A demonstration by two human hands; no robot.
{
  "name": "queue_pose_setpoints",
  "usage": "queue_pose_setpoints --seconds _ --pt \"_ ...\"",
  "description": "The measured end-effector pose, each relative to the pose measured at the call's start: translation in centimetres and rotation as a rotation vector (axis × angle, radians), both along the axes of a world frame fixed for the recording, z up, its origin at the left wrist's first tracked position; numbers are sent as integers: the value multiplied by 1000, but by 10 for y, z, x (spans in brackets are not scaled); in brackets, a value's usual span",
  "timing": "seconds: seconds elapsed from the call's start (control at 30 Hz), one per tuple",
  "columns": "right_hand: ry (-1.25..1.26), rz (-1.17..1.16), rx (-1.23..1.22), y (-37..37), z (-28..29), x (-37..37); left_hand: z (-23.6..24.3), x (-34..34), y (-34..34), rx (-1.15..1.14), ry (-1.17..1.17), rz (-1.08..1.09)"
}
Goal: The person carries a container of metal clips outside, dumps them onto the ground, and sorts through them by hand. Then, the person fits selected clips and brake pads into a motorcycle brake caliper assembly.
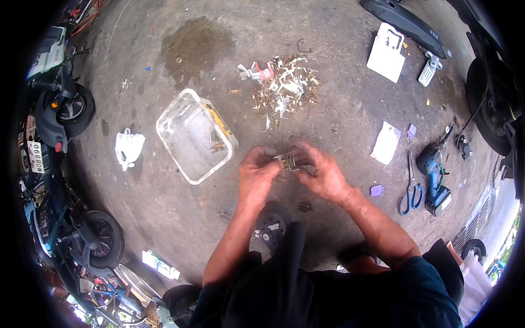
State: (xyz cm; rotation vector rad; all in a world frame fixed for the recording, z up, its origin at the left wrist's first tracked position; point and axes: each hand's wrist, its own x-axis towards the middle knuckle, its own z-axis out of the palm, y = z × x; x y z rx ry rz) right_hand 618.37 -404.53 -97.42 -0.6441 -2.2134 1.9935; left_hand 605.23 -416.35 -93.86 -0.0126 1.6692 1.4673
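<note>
On concrete floor [339, 33], tub [188, 117] is standing left, metal-bit pile [287, 85] lying ahead. From afar I'm working left hand [258, 167] and right hand [325, 174], fingers of both pinching small metal piece [291, 162]. I'm judging: one hand bracing, other easing gently, no forcing of thin prongs, is serving best. Piece is sitting between opposing fingertips, above floor, prongs showing in gap.

left hand [257, 168] and right hand [321, 171] holding metal pieces [291, 160]; far, hardware pile [290, 86]; left, translucent plastic tub [188, 128]; right, blue cordless drill [433, 177].
</note>
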Motion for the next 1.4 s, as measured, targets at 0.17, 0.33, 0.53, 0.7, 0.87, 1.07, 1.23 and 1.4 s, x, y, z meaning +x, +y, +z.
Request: queue_pose_setpoints --seconds 0.17,0.33,0.53,0.7,0.87,1.07,1.23,1.4 --pt "-33 -16 -103 1 2 1 -3 -1 -1 -9 -28 -31" --pt "-11 -18 -63 1 -1 2 -6 -4 -2 3 -80 -30" --pt "-19 -39 -78 2 6 -3 -7 -4 -2 26 -83 9" --pt "24 -148 -264 0 -3 -2 -5 -5 -10 27 -68 84" --pt "-18 -274 -437 3 -22 5 28 -22 -28 78 418 102" --pt "-50 -319 -417 9 -21 8 43 -58 -51 112 332 271" --pt "-107 -44 452 5 -43 21 21 -11 -33 110 185 121" --pt "-224 84 647 -6 -58 28 -15 7 -30 112 5 52"
